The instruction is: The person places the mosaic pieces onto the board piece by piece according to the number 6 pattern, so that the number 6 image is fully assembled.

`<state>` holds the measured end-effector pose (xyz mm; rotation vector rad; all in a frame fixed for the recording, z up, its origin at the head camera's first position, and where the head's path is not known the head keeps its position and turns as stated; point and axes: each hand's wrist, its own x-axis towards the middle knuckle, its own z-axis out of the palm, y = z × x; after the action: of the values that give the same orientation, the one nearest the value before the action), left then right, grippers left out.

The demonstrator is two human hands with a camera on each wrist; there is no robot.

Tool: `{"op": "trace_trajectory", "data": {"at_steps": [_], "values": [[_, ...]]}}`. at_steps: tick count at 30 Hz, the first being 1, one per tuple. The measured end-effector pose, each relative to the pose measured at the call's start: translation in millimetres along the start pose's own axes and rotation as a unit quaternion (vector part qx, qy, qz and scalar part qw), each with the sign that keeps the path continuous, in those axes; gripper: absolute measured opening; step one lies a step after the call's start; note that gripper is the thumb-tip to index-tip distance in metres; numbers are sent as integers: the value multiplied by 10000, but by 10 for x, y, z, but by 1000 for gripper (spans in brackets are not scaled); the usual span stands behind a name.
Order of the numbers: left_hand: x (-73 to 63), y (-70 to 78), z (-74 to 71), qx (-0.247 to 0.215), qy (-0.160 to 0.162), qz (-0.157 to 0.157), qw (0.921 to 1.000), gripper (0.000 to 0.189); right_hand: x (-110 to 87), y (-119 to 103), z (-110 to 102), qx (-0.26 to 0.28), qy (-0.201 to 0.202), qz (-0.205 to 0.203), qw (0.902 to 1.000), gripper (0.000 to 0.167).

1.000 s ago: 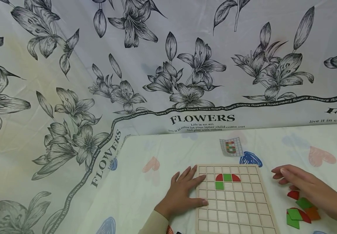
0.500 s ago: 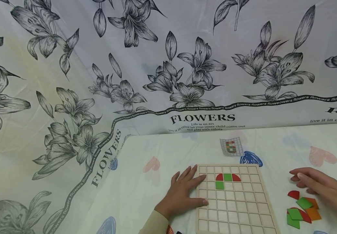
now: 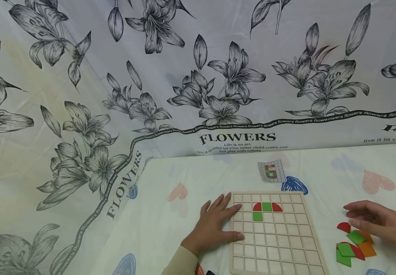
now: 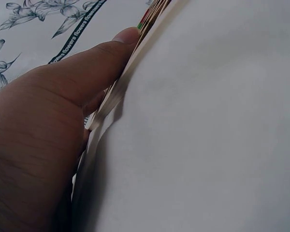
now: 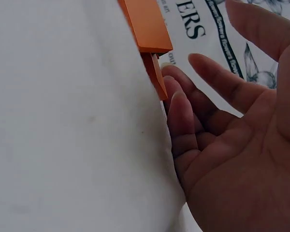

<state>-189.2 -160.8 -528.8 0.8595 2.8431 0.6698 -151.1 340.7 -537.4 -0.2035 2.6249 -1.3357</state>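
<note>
My left hand [image 3: 213,225] rests spread along the left edge of a wooden grid board [image 3: 270,244], its thumb and index fingertip over the rim. In the left wrist view its thumb [image 4: 106,55] lies along the board's edge. Near the board's top sit two red quarter-circles [image 3: 257,207] with a green square [image 3: 267,207] between them. Another green square [image 3: 258,216] lies below the left one. Right of the board, my right hand [image 3: 378,221] holds nothing, fingers loosely bent beside a loose red quarter-circle [image 3: 343,227]. Close by lie green tiles [image 3: 345,249] and orange tiles [image 3: 367,250].
A small pattern card [image 3: 271,172] showing coloured shapes on a grid lies behind the board. A white tablecloth [image 3: 191,172] with printed hearts covers the table, and a flower-printed cloth [image 3: 184,145] stands behind it.
My right hand has moved right from beside the board, then slightly nearer the loose tiles, its thumb now lower. My left hand keeps its place on the board.
</note>
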Motion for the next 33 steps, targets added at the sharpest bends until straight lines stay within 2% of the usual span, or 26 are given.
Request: {"op": "trace_trajectory", "data": {"at_steps": [6, 11, 13, 20, 23, 28, 33], "values": [[-2, 2, -12, -7, 33, 24, 10000, 85, -52, 126, 66, -177, 384, -576, 9974, 47], [2, -13, -6, -31, 25, 28, 10000, 85, -39, 145, 92, -539, 345, -912, 9938, 53], [4, -18, 2, -21, 35, 40, 10000, 85, -26, 120, 85, -713, 261, -870, 9933, 53], [10, -19, 6, -27, 42, 27, 10000, 85, -15, -7, 62, -1110, 174, -244, 9934, 45], [8, -22, 7, -5, 13, -3, 10000, 85, -29, -15, 55, -1010, 232, -132, 9945, 38], [7, -20, 15, -44, 15, -30, 10000, 85, -73, 6, 67, -530, 539, -311, 9967, 24], [7, -11, 12, -106, 31, 10, 9999, 85, -84, -31, 73, -400, 763, -246, 9960, 16]]}}
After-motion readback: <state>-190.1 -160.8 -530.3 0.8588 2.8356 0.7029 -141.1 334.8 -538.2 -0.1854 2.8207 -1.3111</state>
